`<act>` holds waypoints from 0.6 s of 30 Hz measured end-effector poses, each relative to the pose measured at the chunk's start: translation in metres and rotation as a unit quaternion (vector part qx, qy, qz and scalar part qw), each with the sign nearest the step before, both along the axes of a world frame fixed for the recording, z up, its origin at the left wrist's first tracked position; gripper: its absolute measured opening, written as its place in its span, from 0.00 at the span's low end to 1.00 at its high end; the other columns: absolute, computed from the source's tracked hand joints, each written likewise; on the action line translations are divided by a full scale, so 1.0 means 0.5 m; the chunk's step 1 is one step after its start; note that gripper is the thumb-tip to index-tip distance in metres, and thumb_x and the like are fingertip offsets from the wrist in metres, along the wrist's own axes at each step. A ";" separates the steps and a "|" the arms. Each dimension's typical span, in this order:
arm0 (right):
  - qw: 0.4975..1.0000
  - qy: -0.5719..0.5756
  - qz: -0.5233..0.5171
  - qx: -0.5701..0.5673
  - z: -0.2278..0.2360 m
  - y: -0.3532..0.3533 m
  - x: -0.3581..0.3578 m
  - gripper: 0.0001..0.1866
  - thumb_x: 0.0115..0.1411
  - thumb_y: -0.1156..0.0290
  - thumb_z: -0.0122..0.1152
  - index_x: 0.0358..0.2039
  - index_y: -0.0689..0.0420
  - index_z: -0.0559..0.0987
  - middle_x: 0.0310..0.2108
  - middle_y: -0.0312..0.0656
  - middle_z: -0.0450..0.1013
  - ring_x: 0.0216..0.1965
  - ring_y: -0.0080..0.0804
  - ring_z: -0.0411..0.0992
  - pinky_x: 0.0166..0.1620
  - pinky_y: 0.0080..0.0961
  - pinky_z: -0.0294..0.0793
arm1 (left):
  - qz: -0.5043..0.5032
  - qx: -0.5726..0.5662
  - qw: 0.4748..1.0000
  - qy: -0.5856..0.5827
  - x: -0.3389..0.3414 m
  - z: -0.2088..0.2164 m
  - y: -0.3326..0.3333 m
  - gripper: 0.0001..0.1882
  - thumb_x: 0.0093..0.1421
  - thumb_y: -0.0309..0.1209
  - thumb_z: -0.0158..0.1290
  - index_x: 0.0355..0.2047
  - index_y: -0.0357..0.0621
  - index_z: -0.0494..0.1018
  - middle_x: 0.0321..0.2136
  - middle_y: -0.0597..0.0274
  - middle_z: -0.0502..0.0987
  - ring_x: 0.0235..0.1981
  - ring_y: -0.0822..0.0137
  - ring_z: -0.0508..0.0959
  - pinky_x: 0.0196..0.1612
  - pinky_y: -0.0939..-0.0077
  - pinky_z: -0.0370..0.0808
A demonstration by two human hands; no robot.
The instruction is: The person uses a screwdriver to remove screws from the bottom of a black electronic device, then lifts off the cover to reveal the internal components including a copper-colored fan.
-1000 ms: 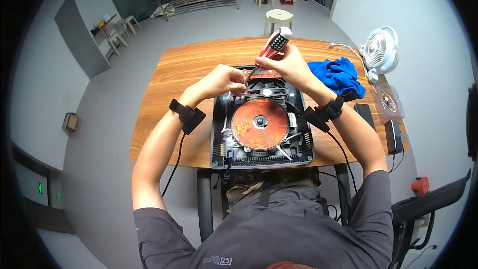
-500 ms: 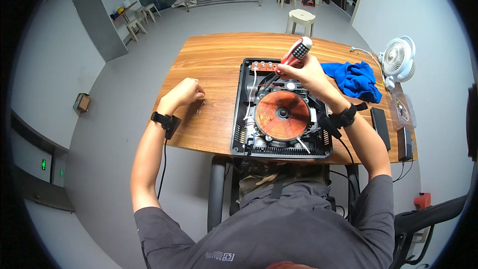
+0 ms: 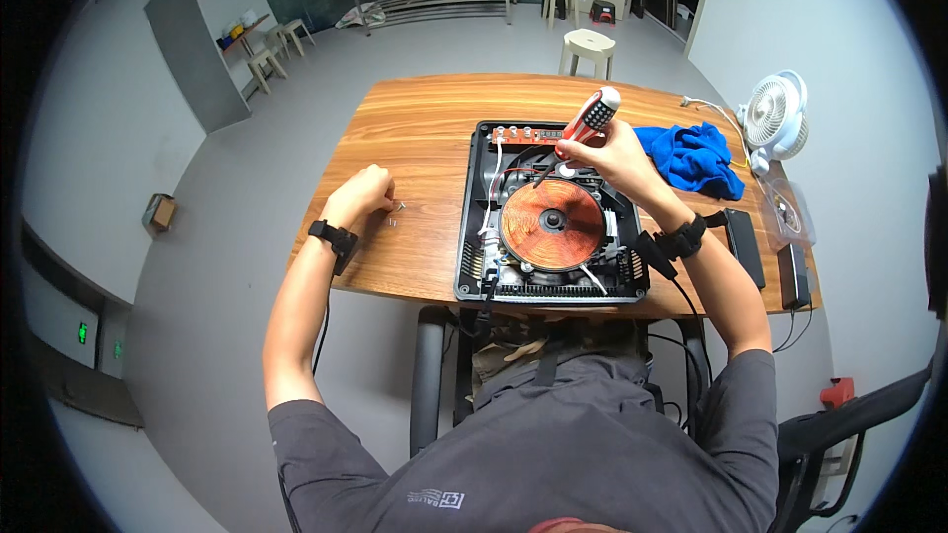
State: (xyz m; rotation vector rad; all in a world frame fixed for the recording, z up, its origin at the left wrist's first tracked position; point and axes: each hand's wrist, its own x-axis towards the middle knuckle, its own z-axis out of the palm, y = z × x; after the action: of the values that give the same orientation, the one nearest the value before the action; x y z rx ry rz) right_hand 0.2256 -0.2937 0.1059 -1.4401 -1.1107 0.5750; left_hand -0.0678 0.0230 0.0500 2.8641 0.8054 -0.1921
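An opened induction cooker lies on the wooden table in front of me, its black housing exposing a round copper coil. My right hand grips a red and white screwdriver over the far part of the housing. The shaft slants down toward the coil's far edge; whether its tip touches anything is unclear. Left of the cooker, my left hand rests at the tabletop with fingers pinched together. Small screws lie beside those fingertips. What the pinch holds, if anything, is hidden.
A crumpled blue cloth lies right of my right hand, near a white fan. Along the right side are a black flat box, a clear plastic container and a dark device with cables. Stools stand beyond the table.
The screwdriver has come slightly nearer, its shaft now over the coil's far edge instead of the red circuit board's end. My left hand stays by the screws. The view has shifted slightly.
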 end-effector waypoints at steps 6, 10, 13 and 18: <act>1.000 0.004 0.002 0.019 -0.012 -0.010 0.000 0.16 0.60 0.66 0.72 0.38 0.66 0.80 0.35 0.47 0.82 0.38 0.30 0.82 0.44 0.27 0.83 | -0.036 0.024 0.999 -0.001 0.005 0.005 -0.005 0.07 0.52 0.26 0.66 0.32 0.38 0.83 0.28 0.46 0.83 0.31 0.51 0.83 0.36 0.61 0.80; 1.000 0.019 -0.003 0.023 -0.009 -0.015 -0.001 0.17 0.60 0.65 0.73 0.39 0.66 0.79 0.35 0.47 0.82 0.38 0.30 0.82 0.43 0.27 0.84 | -0.030 0.051 0.998 -0.029 0.018 0.007 -0.006 0.06 0.55 0.27 0.64 0.32 0.38 0.84 0.29 0.45 0.82 0.30 0.49 0.83 0.37 0.60 0.80; 0.999 0.034 -0.002 0.033 -0.013 -0.017 0.004 0.17 0.59 0.66 0.73 0.39 0.66 0.78 0.35 0.46 0.81 0.37 0.30 0.82 0.41 0.26 0.84 | -0.049 0.048 0.995 -0.073 0.027 -0.019 0.020 0.05 0.55 0.27 0.63 0.31 0.38 0.83 0.29 0.44 0.82 0.31 0.48 0.83 0.38 0.60 0.80; 0.998 0.046 -0.012 0.035 0.008 -0.034 -0.004 0.15 0.60 0.68 0.73 0.39 0.66 0.77 0.36 0.47 0.81 0.37 0.30 0.82 0.41 0.26 0.85 | -0.069 0.056 0.995 -0.051 0.062 -0.013 0.015 0.07 0.56 0.27 0.63 0.34 0.38 0.83 0.32 0.48 0.84 0.33 0.51 0.84 0.38 0.63 0.81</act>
State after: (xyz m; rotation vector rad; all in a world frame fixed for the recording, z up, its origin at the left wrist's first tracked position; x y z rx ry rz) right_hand 0.2236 -0.3108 0.1098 -1.3524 -1.0307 0.5742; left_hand -0.0371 0.0303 0.0435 3.0071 0.6194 -0.0163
